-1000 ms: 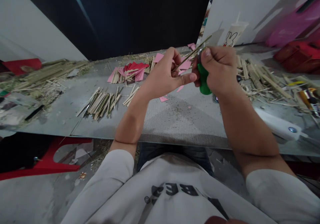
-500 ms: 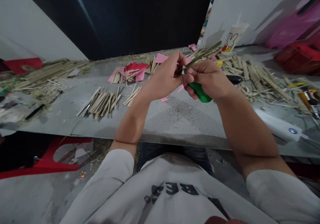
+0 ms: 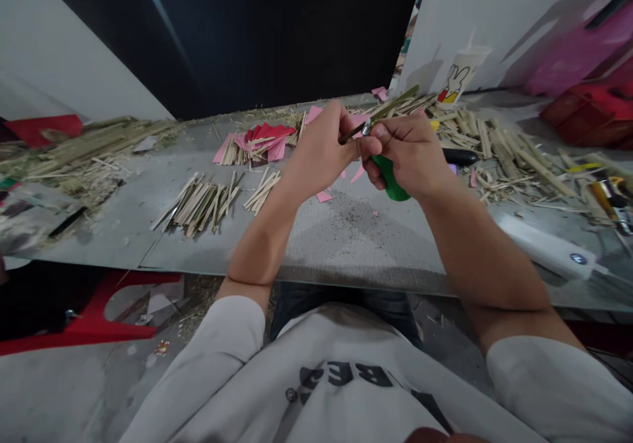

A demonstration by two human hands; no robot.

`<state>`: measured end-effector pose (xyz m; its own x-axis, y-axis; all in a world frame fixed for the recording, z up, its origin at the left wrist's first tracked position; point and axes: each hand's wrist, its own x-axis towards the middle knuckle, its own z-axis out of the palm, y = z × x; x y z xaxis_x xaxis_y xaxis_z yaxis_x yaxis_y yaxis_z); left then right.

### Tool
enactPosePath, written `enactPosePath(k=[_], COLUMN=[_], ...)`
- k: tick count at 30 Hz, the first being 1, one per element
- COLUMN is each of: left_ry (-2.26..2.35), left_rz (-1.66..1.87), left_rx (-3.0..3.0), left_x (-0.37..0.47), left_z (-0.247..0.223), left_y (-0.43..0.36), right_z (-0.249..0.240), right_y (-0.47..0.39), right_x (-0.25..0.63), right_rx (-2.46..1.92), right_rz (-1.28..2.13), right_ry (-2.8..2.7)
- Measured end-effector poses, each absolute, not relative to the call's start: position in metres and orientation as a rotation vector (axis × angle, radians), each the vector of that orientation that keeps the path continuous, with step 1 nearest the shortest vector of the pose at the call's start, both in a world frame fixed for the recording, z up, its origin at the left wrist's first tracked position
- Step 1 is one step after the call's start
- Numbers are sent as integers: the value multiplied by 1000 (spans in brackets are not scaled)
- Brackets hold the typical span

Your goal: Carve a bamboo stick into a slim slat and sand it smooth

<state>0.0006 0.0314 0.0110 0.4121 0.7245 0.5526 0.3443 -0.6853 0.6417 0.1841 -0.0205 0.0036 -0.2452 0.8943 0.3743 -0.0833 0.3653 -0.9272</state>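
My left hand [image 3: 321, 149] is closed on a long flat green plant strip [image 3: 395, 105], whose far end juts out up and to the right. Closed around a green-handled tool [image 3: 394, 184], my right hand [image 3: 410, 151] sits against the left one. A small shiny metal part of that tool [image 3: 366, 127] touches or lies close to the strip between my thumbs. Fingers hide most of the tool, so its exact kind does not show. Short cut strips [image 3: 205, 202] lie in a bundle left of my forearm, with a smaller bundle [image 3: 262, 190] beside it.
Pink and red paper pieces [image 3: 257, 143] lie behind the bundles. On the right are a heap of dry strips [image 3: 509, 146], a cup with a straw [image 3: 462, 77], a black handle [image 3: 459, 157] and a white device [image 3: 548, 248]. More stalks [image 3: 99, 143] lie far left.
The strip's far end has drawn back toward the left. My right hand and the green-handled tool have shifted slightly, and the metal part is tilted differently. Both hands keep their grip.
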Motion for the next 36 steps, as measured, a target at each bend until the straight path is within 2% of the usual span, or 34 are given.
enactPosePath(k=[10, 36], left_ry=[911, 916], left_rz=[1025, 1104], left_rx=[2308, 2234], left_x=[-1, 2], left_z=[22, 19], left_y=[16, 22], right_z=[-2, -1], right_y=[-13, -12], right_x=[192, 191], right_rx=[-713, -731], right_rz=[1287, 1307], right_ry=[-1621, -1580])
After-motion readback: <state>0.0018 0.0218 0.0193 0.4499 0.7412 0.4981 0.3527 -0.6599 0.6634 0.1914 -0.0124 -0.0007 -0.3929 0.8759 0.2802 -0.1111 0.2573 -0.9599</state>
